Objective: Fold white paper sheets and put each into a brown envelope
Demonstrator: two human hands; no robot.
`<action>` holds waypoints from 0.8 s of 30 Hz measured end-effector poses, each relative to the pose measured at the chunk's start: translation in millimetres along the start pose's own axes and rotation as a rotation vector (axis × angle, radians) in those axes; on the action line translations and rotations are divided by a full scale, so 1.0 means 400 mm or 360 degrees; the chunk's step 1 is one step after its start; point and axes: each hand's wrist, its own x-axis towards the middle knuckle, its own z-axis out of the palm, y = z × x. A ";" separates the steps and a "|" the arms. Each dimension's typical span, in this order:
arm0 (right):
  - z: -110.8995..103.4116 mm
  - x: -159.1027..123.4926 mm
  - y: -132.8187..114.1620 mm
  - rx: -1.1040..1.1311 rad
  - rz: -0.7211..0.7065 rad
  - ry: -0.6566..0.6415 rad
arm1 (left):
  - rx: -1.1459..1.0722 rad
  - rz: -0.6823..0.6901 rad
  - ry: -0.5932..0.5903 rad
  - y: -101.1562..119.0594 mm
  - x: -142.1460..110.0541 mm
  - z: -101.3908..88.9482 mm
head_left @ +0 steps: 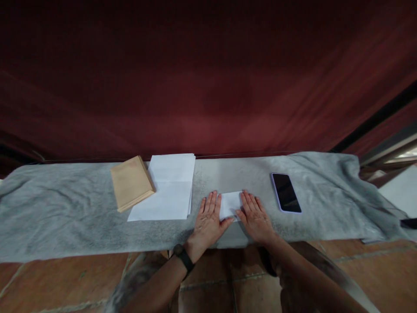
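Observation:
A small white piece of paper [230, 204], seemingly folded, lies flat near the front edge of the cloth-covered surface. My left hand [208, 221] rests flat on its left side, fingers stretched forward and thumb pointing inward. On the paper's right side lies my right hand [256, 217], also flat, its thumb reaching over the paper. Parts of the paper's two sides are hidden under my hands. Just left of my left hand is a stack of white paper sheets [172, 187], with a crease across the top one.
A bundle of brown envelopes or brown paper [132, 182] overlaps the sheets' left edge. To the right lies a phone [286, 192] in a purple case. Grey cloth [71, 217] covers the narrow surface, wrinkled at both ends. Dark red fabric [208, 87] rises behind it.

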 end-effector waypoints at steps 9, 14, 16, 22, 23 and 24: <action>0.008 -0.005 0.008 -0.0064 -0.0024 -0.0021 | 0.0048 0.0013 -0.0052 -0.012 0.002 0.001; 0.005 -0.051 0.042 -0.0050 -0.0073 0.0013 | 0.0053 0.0046 -0.0094 -0.026 -0.007 -0.013; -0.001 -0.078 0.054 -0.0028 -0.0069 0.0015 | 0.0051 0.0084 -0.0075 -0.028 -0.012 -0.018; -0.009 -0.086 0.048 0.0144 0.0081 0.0011 | 0.0076 0.0340 -0.0029 -0.014 -0.009 -0.037; -0.008 -0.074 0.039 0.0189 0.0082 0.0010 | 0.0077 0.0401 -0.0040 -0.009 -0.007 -0.038; -0.005 -0.060 0.027 0.0229 0.0064 0.0005 | 0.0078 0.0472 -0.0058 -0.003 -0.005 -0.038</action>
